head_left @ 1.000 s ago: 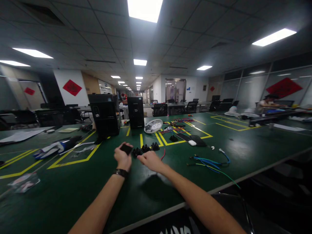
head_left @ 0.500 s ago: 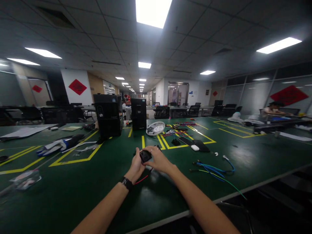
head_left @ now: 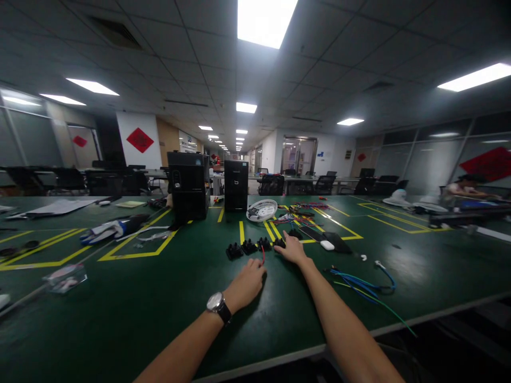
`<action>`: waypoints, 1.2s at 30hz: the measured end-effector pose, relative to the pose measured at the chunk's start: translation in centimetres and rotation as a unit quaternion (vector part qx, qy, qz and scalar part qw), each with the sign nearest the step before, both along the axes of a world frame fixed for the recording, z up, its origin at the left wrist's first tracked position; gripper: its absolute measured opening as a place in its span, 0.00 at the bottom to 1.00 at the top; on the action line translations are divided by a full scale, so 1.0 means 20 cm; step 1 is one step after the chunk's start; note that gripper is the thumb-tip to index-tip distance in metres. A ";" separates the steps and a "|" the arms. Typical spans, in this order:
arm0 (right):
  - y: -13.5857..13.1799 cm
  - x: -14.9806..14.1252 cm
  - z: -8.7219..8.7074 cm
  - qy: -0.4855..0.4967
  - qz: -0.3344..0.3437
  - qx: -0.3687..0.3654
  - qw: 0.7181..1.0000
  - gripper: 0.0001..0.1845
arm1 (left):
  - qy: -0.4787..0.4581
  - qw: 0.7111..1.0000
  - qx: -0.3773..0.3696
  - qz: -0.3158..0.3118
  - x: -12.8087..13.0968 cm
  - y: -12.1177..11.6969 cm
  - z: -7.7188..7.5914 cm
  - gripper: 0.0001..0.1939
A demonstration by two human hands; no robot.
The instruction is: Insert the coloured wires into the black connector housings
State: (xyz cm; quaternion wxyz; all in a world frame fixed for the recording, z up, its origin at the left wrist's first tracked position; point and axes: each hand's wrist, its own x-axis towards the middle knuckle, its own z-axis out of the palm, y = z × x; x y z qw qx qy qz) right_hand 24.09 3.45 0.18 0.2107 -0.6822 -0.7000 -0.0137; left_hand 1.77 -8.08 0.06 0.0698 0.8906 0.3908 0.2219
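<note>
Several small black plastic parts (head_left: 234, 250) stand in a row on the green table. My right hand (head_left: 294, 250) reaches to the right end of the row, its thumb and fingers around a black plastic part (head_left: 279, 243). A short red wire (head_left: 263, 254) runs from the neighbouring part towards me. My left hand (head_left: 246, 281) is low over the table in front of the row, palm down, with curled fingers closed at the near end of that wire. The undersides of its fingers are hidden.
Behind the row are a white plastic basket (head_left: 262, 210) and two black computer cases (head_left: 235, 186). Blue and green cables (head_left: 359, 282) lie to the right, near a white earbud case (head_left: 327, 245). A clear bag (head_left: 65, 279) and gloves (head_left: 114, 230) lie left. A person sits far right.
Both hands were together around a black part; now they are apart. My right hand has moved forward and right to the row, which has come into view. The camera has turned slightly left.
</note>
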 end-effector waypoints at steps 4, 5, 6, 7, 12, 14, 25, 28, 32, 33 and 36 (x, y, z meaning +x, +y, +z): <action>0.05 0.04 -0.01 0.006 -0.056 0.015 0.998 0.32 | 0.019 0.994 -0.018 -0.102 -0.02 -0.02 0.05 0.17; 0.06 0.05 -0.02 0.006 -0.065 0.015 0.998 0.31 | 0.016 0.994 -0.019 -0.111 -0.02 -0.03 0.06 0.17; 0.07 0.06 -0.03 0.006 -0.069 0.014 0.997 0.30 | 0.010 0.993 -0.011 -0.113 -0.01 -0.03 0.06 0.18; 0.07 0.06 -0.04 0.006 -0.072 0.013 0.997 0.29 | 0.004 0.994 0.006 -0.106 0.00 -0.03 0.06 0.17; 0.06 0.07 -0.04 0.002 -0.087 0.031 0.996 0.24 | -0.019 0.996 0.079 0.033 0.00 0.00 0.02 0.17; 0.04 0.07 -0.02 0.005 -0.101 0.038 0.994 0.21 | 0.003 0.998 0.047 0.029 -0.02 0.03 0.00 0.17; -0.01 0.13 0.03 0.093 -0.132 0.062 0.985 0.14 | 0.043 0.989 -0.047 -0.131 -0.06 -0.07 0.13 0.21; -0.05 0.09 0.11 0.126 -0.087 0.097 0.983 0.12 | -0.062 0.992 -0.080 -0.078 -0.02 -0.05 0.12 0.15; -0.14 -0.16 0.18 0.156 0.028 0.134 0.978 0.14 | -0.418 0.881 -0.216 0.038 0.03 0.04 0.08 0.24; -0.18 -0.25 0.19 0.162 0.063 0.135 0.976 0.15 | -0.506 0.822 -0.257 0.050 0.03 0.06 0.07 0.25; -0.33 -0.49 0.17 0.183 0.205 0.140 0.951 0.15 | -0.672 0.661 -0.331 0.045 0.01 0.11 0.07 0.22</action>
